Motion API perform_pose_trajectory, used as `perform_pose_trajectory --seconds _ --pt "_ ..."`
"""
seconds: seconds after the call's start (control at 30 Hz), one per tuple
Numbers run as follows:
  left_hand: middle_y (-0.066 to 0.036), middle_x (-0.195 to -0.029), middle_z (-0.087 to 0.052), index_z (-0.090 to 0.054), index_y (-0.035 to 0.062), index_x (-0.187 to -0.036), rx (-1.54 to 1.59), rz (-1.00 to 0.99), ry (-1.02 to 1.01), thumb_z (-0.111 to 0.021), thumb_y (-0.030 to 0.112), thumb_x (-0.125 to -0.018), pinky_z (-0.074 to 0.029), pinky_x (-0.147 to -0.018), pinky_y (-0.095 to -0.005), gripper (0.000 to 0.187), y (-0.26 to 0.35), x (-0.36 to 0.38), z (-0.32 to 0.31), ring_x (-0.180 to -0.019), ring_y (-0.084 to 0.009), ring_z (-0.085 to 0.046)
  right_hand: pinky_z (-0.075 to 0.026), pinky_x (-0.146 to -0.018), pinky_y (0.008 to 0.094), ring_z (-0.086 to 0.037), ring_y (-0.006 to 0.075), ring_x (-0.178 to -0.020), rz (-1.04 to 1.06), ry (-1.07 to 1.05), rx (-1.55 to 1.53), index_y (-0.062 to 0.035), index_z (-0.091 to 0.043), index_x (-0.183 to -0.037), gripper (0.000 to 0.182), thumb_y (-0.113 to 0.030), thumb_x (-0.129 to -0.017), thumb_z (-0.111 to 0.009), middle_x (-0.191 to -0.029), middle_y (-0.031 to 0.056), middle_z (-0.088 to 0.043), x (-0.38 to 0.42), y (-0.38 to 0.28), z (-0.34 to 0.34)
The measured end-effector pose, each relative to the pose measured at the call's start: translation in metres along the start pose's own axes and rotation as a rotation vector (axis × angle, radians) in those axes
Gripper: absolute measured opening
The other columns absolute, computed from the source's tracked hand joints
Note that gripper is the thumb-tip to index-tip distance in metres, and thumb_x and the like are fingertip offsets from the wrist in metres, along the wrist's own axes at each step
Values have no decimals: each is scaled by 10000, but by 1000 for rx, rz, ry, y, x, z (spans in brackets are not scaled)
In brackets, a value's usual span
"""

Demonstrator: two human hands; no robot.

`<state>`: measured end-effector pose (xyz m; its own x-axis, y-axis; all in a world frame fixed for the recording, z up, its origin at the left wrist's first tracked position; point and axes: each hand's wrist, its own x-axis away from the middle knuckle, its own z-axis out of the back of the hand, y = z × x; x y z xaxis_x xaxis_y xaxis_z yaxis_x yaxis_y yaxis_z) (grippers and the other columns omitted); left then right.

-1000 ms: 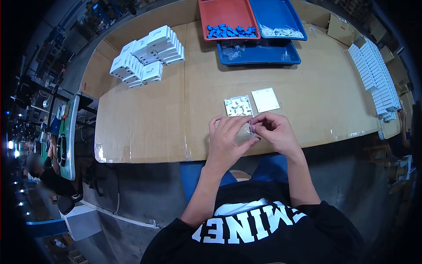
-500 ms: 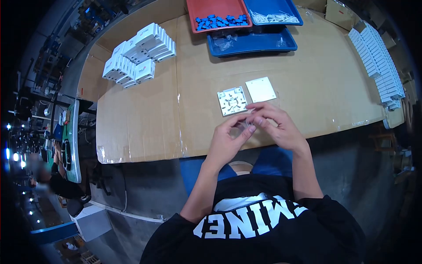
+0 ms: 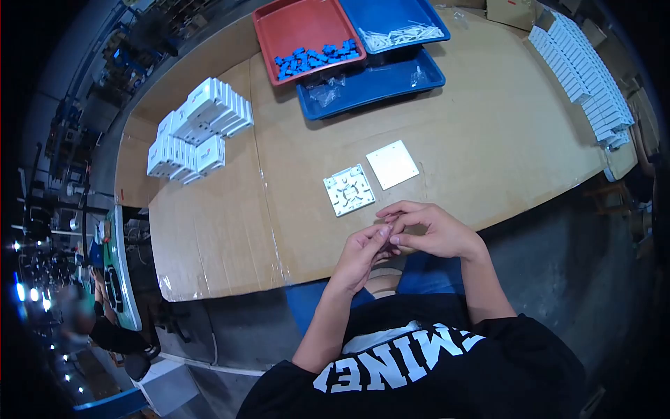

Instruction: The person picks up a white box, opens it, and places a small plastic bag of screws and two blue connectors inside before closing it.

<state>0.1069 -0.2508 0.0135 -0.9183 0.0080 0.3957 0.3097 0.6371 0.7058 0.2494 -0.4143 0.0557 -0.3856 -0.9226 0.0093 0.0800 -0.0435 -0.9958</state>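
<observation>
Close to the table's front edge, my left hand and my right hand meet with fingertips pinched together. Whatever sits between them is hidden or too small to make out. Just beyond my fingers lies an open white plastic box base, its moulded inside facing up. To the right of that base, a flat white square cover with small holes near its corners lies on the cardboard. Neither hand touches the base or the cover.
A red tray holds blue parts; a blue tray holds thin white sticks. A lower blue tray has clear plastic bags. White boxes are stacked left, more white units right. Another person is at far left.
The view has shifted, so the trays and box parts appear lower and further left. My hands have drawn closer together; the clear film glimpsed between my fingers earlier is no longer distinct.
</observation>
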Motion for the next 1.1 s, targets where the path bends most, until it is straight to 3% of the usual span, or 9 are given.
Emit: perform_pose_trajectory --seconds 0.2,0.4,0.57,0.73,0.8,0.87,0.9,0.97,1.1 --pt "-72 -1041 -696 -633 -13 -1273 86 -3 -58 -558 308 -1078 -568 -828 -297 383 10 -7 -1 -914 -152 -680 -484 -1055 379 -631 265 -1216 67 -58 36 -17 -752 -1090 198 -91 -907 -733 -1366 150 -626 -11 -1 17" --pt "-100 -1050 -695 -595 -58 -1299 86 -13 -58 -492 379 -1093 -577 -861 -350 494 4 -22 12 -918 -182 -680 -494 -1052 394 -594 330 -1306 -67 -199 149 -13 -777 -1012 147 -105 -919 -711 -1467 190 -569 -23 -9 16" --pt "-129 -1134 -673 -582 -58 -1295 254 -116 -198 -481 400 -1093 -539 -910 -376 511 0 -24 21 -989 -207 -662 -490 -1059 396 -589 330 -1318 -119 -235 85 -7 -777 -1008 147 -94 -917 -702 -1440 180 -593 -36 -13 23" --pt "-119 -1120 -656 -579 -49 -1302 210 -157 -136 -476 436 -1086 -521 -918 -388 540 -8 -35 34 -943 -197 -633 -483 -1066 377 -589 299 -1329 -81 -232 220 -26 -772 -1072 194 -109 -903 -725 -1353 151 -658 -53 -32 39" --pt "-113 -1104 -649 -581 -45 -1301 279 -147 -164 -474 443 -1084 -514 -916 -389 545 -10 -38 37 -914 -190 -622 -495 -1040 353 -647 237 -1233 -55 -54 413 -50 -759 -1137 252 -155 -909 -733 -1239 113 -718 -70 -36 72" --pt "-97 -1057 -630 -585 -42 -1299 365 -137 -189 -481 453 -1079 -499 -916 -389 552 -7 -39 38 -866 -174 -591 -520 -980 337 -681 177 -1090 -185 247 442 -54 -750 -1146 252 -185 -933 -713 -1142 79 -752 -105 -35 109" --pt "-97 -1057 -630 -585 -42 -1299 370 -134 -184 -481 453 -1079 -499 -916 -389 552 -7 -37 37 -866 -174 -591 -537 -907 334 -674 140 -985 52 315 570 -40 -745 -1149 256 -212 -967 -688 -1112 67 -756 -127 -18 144" --pt "-86 -1042 -617 -575 -44 -1315 372 -104 -221 -483 448 -1080 -488 -914 -380 553 -4 -36 35 -850 -166 -570 -546 -863 315 -698 168 -949 90 511 664 -7 -737 -1130 233 -134 -945 -674 -1005 105 -763 -173 -14 190" --pt "-85 -1081 -615 -541 -58 -1361 384 -115 -238 -496 424 -1081 -473 -925 -352 559 0 -36 35 -891 -170 -569 -557 -901 396 -718 299 -1030 55 627 1077 -71 -755 -1106 222 -133 -919 -652 -1067 129 -758 -247 -12 267"
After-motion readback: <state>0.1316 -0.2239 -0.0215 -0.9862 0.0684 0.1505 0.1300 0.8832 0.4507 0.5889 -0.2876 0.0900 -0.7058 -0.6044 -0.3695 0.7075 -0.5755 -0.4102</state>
